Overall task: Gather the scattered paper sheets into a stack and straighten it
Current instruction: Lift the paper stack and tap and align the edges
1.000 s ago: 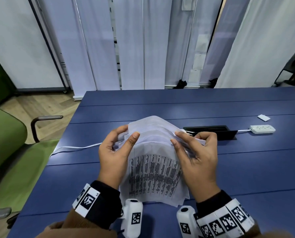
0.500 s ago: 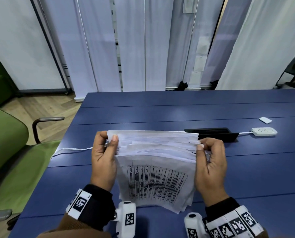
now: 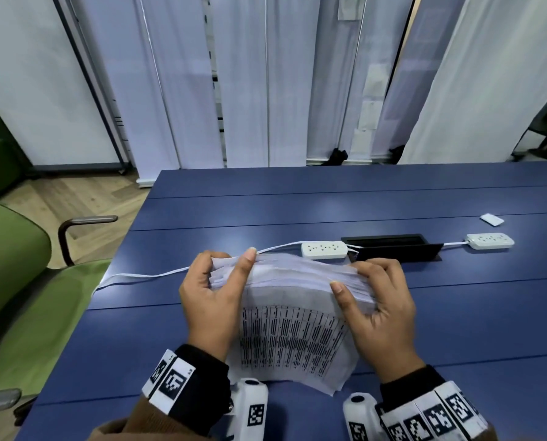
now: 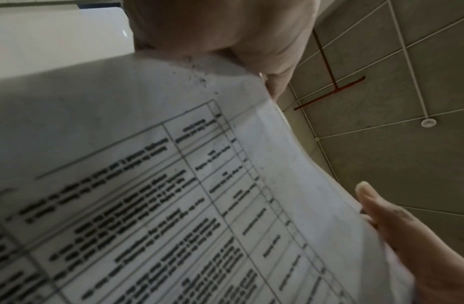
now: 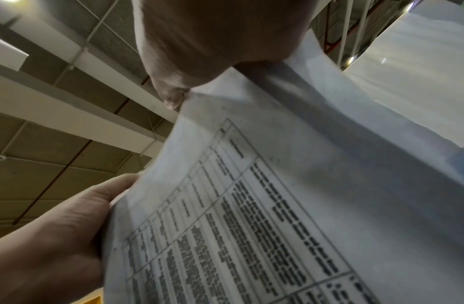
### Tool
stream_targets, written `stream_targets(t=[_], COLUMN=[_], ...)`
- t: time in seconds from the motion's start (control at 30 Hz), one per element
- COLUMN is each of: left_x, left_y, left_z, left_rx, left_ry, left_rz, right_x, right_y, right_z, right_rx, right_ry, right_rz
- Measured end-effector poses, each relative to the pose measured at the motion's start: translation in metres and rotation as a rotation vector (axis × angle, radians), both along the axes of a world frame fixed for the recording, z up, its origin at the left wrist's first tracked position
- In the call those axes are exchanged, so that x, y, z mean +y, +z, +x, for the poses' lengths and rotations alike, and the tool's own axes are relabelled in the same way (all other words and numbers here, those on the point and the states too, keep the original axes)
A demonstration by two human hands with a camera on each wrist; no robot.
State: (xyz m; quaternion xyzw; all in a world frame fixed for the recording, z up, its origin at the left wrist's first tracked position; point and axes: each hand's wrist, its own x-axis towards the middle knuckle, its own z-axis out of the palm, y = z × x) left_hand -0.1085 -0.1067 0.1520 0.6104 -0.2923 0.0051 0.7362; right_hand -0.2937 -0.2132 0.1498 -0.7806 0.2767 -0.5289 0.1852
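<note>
A stack of printed paper sheets (image 3: 291, 332) stands tilted on its lower edge on the blue table (image 3: 456, 313), its top edges fanned and uneven. My left hand (image 3: 214, 297) grips the stack's left top corner, thumb in front and fingers behind. My right hand (image 3: 380, 307) grips the right top corner the same way. The front sheet bears a printed table, seen close in the left wrist view (image 4: 199, 195) and the right wrist view (image 5: 264, 205). Both wrist views show a thumb on the sheet's face.
Two white power strips (image 3: 324, 249) (image 3: 491, 241) lie behind the stack, with a white cable (image 3: 144, 275) trailing left. A black cable box (image 3: 393, 248) sits between them. A small white card (image 3: 491, 219) lies far right. A green chair (image 3: 27, 297) stands left of the table.
The stack's top edge has come lower and closer together, uncovering the nearer power strip. Both hands have shifted their hold on the top corners.
</note>
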Motion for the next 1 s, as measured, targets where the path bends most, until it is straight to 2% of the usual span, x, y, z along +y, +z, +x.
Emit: stream_targets(t=[0.13,0.2,0.33,0.4,0.53,0.8,0.87,1.0], left_x=[0.003,0.004,0.004,0.001,-0.003,-0.004,-0.004,-0.007], left_y=[-0.003,-0.006,-0.006,-0.007,-0.010,-0.016,-0.014,-0.008], left_z=[0.004,0.006,0.004,0.003,0.004,0.003,0.001,-0.003], left_rx=[0.024,0.024,0.028,0.051,0.116,0.115,0.125,0.097], left_ry=[-0.012,-0.003,-0.002,0.009,0.038,0.049,0.031,0.016], left_rz=[-0.032,-0.020,-0.036,-0.058,-0.092,-0.148,-0.155,-0.177], right_x=[-0.007,-0.007,-0.005,-0.005,-0.005,-0.016,-0.020,-0.022], right_y=[-0.004,-0.007,-0.017,-0.025,-0.037,-0.040,-0.042,-0.042], right_z=[-0.007,-0.009,-0.012,-0.011,-0.008,-0.012,-0.013,-0.015], right_rx=[0.040,-0.016,-0.259,-0.272,-0.183,0.142,0.163,0.199], right_ry=[-0.051,-0.017,0.156,0.230,0.339,0.348,0.376,0.267], right_rz=[-0.047,-0.001,0.301,0.403,0.523,0.398,0.444,0.368])
